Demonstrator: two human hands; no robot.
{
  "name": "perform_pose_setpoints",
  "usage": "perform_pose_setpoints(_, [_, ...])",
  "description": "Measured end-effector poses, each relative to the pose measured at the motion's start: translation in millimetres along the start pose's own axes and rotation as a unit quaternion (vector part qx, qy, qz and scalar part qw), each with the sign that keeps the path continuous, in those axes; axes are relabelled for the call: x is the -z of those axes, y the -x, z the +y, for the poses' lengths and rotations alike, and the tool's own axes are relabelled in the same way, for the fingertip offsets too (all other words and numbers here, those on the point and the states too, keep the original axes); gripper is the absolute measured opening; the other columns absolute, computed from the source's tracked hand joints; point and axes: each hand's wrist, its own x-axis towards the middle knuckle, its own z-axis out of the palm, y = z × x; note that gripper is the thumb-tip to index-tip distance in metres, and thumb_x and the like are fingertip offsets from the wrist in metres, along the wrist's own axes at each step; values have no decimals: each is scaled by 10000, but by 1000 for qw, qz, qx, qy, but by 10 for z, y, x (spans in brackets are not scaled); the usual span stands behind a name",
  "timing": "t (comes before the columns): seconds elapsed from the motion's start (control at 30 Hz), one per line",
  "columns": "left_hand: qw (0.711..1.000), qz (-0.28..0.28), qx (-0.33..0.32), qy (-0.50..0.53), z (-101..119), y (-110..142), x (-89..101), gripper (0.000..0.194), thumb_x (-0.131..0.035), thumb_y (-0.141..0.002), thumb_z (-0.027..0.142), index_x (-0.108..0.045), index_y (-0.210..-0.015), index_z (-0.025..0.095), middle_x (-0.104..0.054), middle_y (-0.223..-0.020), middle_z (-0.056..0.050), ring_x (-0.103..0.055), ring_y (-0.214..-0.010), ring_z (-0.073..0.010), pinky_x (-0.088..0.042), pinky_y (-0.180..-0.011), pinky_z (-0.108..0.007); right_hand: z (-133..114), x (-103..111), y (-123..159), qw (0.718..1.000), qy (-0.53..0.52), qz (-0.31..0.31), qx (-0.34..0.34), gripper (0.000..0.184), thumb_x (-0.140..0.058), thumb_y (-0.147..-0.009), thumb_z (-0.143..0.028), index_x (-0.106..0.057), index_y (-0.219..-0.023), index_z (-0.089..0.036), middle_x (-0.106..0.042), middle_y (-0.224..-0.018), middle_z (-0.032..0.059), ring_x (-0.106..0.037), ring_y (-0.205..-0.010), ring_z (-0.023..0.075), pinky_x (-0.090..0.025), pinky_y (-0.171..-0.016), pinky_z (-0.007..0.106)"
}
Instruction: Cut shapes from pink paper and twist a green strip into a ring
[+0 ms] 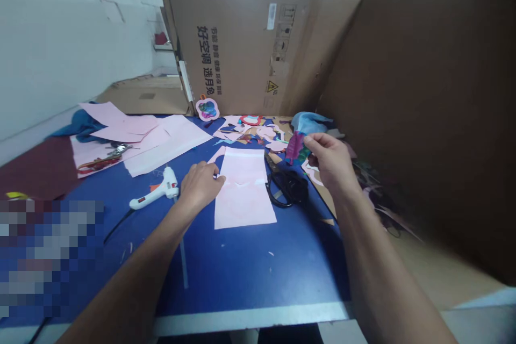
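Left hand: nearest the camera with its forearm; curled, resting on the left edge of the pale pink sheet; no clear grip.
Right hand: raised above the table, fingertips pinched together just beside the magenta felt piece; whether they hold anything cannot be told.
Hands: well apart.
Table: blue top, pale metal front edge.
Cardboard sheets: upright behind and to the right of the table.
Pale pink sheet: flat, between the hands.
Pink sheets: overlapping, far left.
Dark red felt: left of the table.
Teal cloth: partly under the pink sheets.
Light blue cloth: beyond the right hand.
Black-handled scissors: closed, just right of the pale pink sheet.
Hot glue gun: white, lying left of the left hand.
Flower-shaped felt piece: against the cardboard.
Felt scraps: mixed pile, too jumbled to tell apart.
Lower left: hidden by a pixelated block.
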Motion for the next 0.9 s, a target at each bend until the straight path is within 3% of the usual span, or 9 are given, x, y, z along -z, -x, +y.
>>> perform_pose_setpoints(0.1, [995,-35,-13,-88,13,-6,2,169,-609,-867,312,-746,-904,220,-720,-1076,-146,-638,-1031,-350,-477,-843,-447,7,11,-6,999,-29,-5,-20,364,-908,-667,-482,-691,-764,-207,-510,-578,-63,-400,-436,66,-291,-399,214])
perform_pose_setpoints(0.2, [997,-38,-13,-69,14,-24,19,140,-568,-855,242,-701,-814,228,-728,-1022,-120,-648,-914,-293,-447,-744,-396,13,38,-23,996,-76,-20,-48,395,-941,-633,-488,-689,-765,-215,-519,-611,-65,-396,-451,59,-294,-400,205])
perform_pose_setpoints(0.4, [995,-61,45,62,39,-53,81,90,-579,-807,221,-623,-730,236,-688,-739,-32,-597,-668,-211,-363,-605,-324,3,89,-60,985,-135,-5,-111,462,-1004,-541,-453,-688,-788,-223,-540,-632,-75,-395,-460,52,-341,-398,182])
perform_pose_setpoints(0.57, [971,-64,66,219,61,-6,35,45,-621,-768,257,-651,-778,225,-623,-644,-1,-538,-567,-176,-340,-546,-285,77,181,-97,983,-146,19,-112,446,-1005,-558,-430,-689,-798,-224,-566,-635,-71,-454,-496,59,-397,-433,167])
perform_pose_setpoints(0.9, [937,-221,97,254,131,83,168,204,-623,-667,231,-698,-856,207,-525,-640,36,-481,-571,-163,-375,-510,-275,177,239,-141,977,-169,34,-122,431,-1005,-547,-383,-701,-803,-218,-613,-618,-65,-509,-469,72,-441,-423,181])
